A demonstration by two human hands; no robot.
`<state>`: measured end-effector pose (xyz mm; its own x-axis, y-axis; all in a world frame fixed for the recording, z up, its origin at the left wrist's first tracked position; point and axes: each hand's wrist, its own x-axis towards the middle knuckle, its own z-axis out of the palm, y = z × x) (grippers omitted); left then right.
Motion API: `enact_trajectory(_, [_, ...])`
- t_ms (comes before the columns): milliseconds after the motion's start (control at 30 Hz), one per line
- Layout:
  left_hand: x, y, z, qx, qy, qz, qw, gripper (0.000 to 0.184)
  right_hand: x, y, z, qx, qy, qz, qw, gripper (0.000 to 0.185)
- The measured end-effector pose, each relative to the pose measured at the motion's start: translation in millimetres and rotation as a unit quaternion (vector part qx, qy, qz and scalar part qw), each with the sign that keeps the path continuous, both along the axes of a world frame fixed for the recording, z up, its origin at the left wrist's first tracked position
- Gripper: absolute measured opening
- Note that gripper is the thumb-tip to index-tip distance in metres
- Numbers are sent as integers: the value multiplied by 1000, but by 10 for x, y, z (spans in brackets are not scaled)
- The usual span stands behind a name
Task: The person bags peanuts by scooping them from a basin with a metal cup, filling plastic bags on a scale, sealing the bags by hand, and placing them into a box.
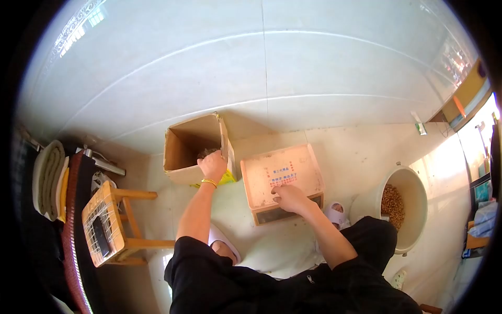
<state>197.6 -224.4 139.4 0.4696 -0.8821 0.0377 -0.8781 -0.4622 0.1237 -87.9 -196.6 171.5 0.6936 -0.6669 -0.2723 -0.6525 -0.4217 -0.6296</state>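
My left hand (213,166), with a yellow bracelet at the wrist, is at the near right edge of an open cardboard box (180,174). Its fingers are curled at the rim, and what they hold, if anything, is hidden. Something dark shows inside the box beside the fingers. My right hand (291,198) rests on the light wooden top of a low box (261,162) with red and blue printed characters. The fingers of that hand are bent but apart, touching the top, and nothing shows in them.
At the right stands a white bucket (417,209) with brown pieces inside. A wooden stool (119,230) with a dark phone-like object on its seat is at the left. Folded cloths (49,178) lie at the far left. A tiled wall (261,63) rises behind the boxes.
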Motion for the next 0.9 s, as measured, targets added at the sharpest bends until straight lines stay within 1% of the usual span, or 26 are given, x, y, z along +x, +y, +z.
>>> enact_trajectory(67, [-76, -3, 0, -4, -2, -14, 1000, 16, -26, 10, -56, 10, 52, 9, 999, 30])
enact_trajectory(300, [-230, -130, -52, -18, -18, -62, 998, 9, -8, 0, -128, 24, 23, 0, 999, 28])
enact_trajectory(367, [-191, -143, 63, -23, 2, -75, 997, 15, -23, -27, -145, 23, 34, 4, 999, 28])
enact_trajectory(400, [-200, -139, 77, -24, 0, -73, 997, 15, -36, -29, -124, 21, 32, 6, 999, 28])
enact_trajectory(467, [-245, -106, 126, 8, 9, -57, 998, 25, -45, -23, -50, 21, 32, -5, 999, 28])
enact_trajectory(500, [-312, -71, 160, 5, 4, -55, 998, 25, -41, -38, -5, 18, 27, -2, 999, 28])
enact_trajectory(567, [-569, 37, 202, -172, -46, -35, 983, 36, -27, -83, 101, 1, 52, 7, 999, 27])
enact_trajectory(600, [-695, 94, 233, -172, -50, -34, 983, 36, 1, -92, 187, 1, 49, 8, 999, 27])
enact_trajectory(667, [-951, 173, 325, -159, -20, -62, 985, 42, 62, -185, 468, -46, 88, -7, 995, 26])
enact_trajectory(700, [-1084, 243, 437, -51, 44, -103, 992, 48, 64, -244, 657, -59, 109, -3, 992, 26])
enact_trajectory(733, [-1196, 351, 548, 60, 109, -141, 982, 55, 64, -293, 854, -69, 130, 2, 989, 26])
enact_trajectory(800, [-1355, 698, 587, 87, 158, -331, 926, 48, -85, -393, 1181, -133, 104, -15, 986, 27])
enact_trajectory(833, [-1481, 887, 788, 147, 137, -386, 900, 44, -226, -432, 1450, -147, 84, -3, 986, 27])
enact_trajectory(867, [-1606, 1093, 1012, 179, 134, -421, 879, 44, -406, -441, 1694, -160, 63, 9, 985, 27])
enact_trajectory(900, [-1697, 1270, 1208, 180, 133, -421, 879, 44, -639, -456, 1805, -191, 24, 1, 981, 27])
